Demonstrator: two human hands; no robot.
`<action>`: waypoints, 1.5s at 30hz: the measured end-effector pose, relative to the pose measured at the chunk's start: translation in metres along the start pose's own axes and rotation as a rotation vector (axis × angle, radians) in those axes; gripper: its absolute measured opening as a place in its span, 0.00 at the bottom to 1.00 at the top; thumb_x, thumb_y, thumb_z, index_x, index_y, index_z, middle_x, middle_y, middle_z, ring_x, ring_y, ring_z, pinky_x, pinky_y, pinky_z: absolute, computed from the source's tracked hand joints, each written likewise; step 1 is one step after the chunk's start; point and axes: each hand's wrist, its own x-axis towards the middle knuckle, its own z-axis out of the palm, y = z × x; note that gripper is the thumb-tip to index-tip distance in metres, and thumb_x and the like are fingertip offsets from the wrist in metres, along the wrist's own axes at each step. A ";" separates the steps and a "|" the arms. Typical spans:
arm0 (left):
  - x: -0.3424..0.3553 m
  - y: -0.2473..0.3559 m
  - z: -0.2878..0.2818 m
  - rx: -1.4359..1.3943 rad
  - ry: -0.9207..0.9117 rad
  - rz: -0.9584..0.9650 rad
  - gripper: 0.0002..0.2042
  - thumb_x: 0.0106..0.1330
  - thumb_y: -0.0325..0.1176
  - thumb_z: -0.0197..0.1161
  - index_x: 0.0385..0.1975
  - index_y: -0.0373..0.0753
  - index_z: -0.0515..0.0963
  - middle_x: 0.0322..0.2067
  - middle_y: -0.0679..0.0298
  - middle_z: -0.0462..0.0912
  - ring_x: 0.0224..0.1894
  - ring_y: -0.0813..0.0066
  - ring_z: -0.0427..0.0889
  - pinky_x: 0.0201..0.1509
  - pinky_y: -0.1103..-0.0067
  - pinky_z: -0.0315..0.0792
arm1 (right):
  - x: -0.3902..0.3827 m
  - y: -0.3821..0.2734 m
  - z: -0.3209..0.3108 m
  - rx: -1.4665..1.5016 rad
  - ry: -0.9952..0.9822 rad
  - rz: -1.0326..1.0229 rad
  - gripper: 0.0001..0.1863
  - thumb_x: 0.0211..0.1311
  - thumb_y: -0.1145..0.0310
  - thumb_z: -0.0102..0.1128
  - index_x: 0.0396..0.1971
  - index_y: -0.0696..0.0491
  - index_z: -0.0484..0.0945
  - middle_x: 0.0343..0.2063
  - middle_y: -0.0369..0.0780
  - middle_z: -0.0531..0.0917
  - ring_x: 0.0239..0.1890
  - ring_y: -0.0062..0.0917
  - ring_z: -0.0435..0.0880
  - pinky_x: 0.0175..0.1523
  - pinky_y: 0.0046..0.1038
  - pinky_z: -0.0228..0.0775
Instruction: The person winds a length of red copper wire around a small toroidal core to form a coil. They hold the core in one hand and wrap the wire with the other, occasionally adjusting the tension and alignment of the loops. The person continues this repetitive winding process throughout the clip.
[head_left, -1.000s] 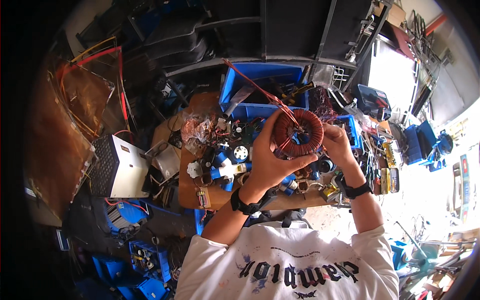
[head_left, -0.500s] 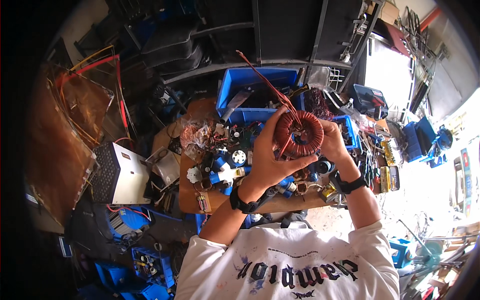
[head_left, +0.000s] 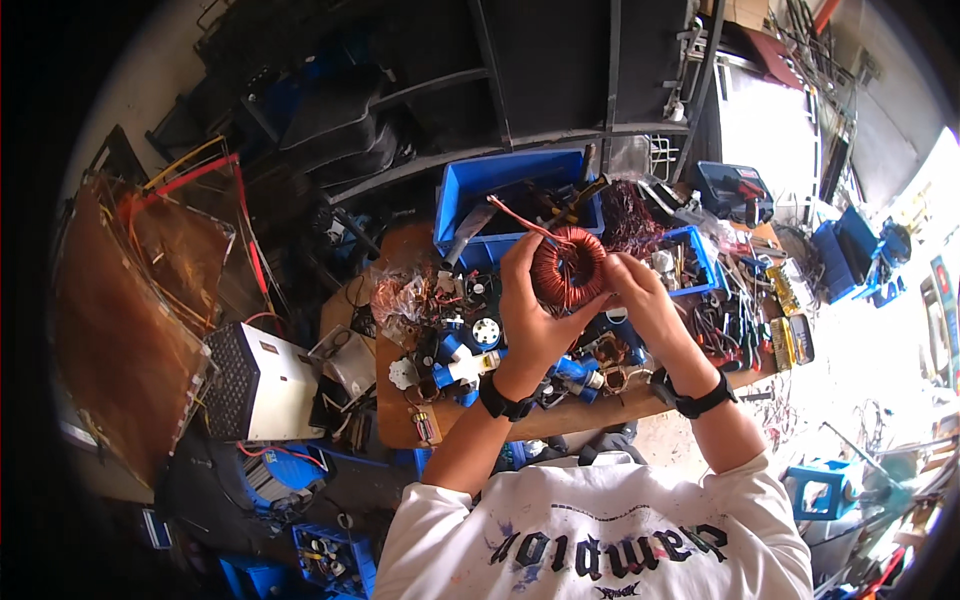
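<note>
A ring-shaped coil wound with reddish copper wire is held up over the workbench, its open centre turned toward me. My left hand grips it from the left, thumb along the lower edge and fingers round the far left side. Fingertips of my right hand press together at the coil's right rim; what they pinch there is partly hidden. From the top of the coil a twisted wire lead sticks out up and to the left.
Behind the coil stands a blue bin; a smaller blue tray of parts is at its right. Blue-and-white fittings crowd the wooden bench. Pliers and other hand tools lie right. A white box stands left.
The coil has shifted left and lower relative to the bench, with the left hand still round it. Its wire lead now leans further left. The right hand's fingers have come forward at the rim.
</note>
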 end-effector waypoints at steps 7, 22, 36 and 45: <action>-0.005 0.001 0.002 -0.005 -0.124 -0.103 0.47 0.42 0.31 0.80 0.64 0.34 0.58 0.57 0.53 0.68 0.58 0.60 0.72 0.60 0.69 0.70 | 0.010 -0.002 0.002 0.180 -0.053 0.179 0.21 0.69 0.60 0.56 0.50 0.63 0.75 0.40 0.40 0.82 0.39 0.19 0.82 0.42 0.21 0.75; 0.004 -0.018 -0.032 -1.560 -0.467 -1.411 0.44 0.64 0.71 0.41 0.62 0.32 0.63 0.54 0.43 0.73 0.55 0.48 0.76 0.61 0.63 0.72 | 0.038 -0.025 -0.012 -0.174 -0.273 -0.123 0.19 0.66 0.66 0.58 0.52 0.62 0.74 0.36 0.39 0.83 0.34 0.19 0.83 0.40 0.23 0.75; 0.006 -0.029 -0.020 -1.681 -0.228 -1.154 0.28 0.67 0.58 0.51 0.51 0.36 0.75 0.48 0.56 0.80 0.48 0.62 0.81 0.55 0.58 0.76 | 0.017 -0.051 0.019 -0.893 -0.082 -0.753 0.17 0.51 0.68 0.67 0.42 0.55 0.79 0.44 0.43 0.77 0.48 0.40 0.76 0.53 0.36 0.70; 0.011 -0.022 -0.022 -1.589 -0.112 -1.138 0.28 0.68 0.56 0.51 0.46 0.33 0.76 0.41 0.56 0.82 0.45 0.63 0.81 0.49 0.70 0.77 | -0.004 -0.023 0.028 -0.939 0.041 -0.821 0.15 0.45 0.67 0.71 0.34 0.51 0.78 0.33 0.39 0.75 0.38 0.35 0.74 0.44 0.35 0.69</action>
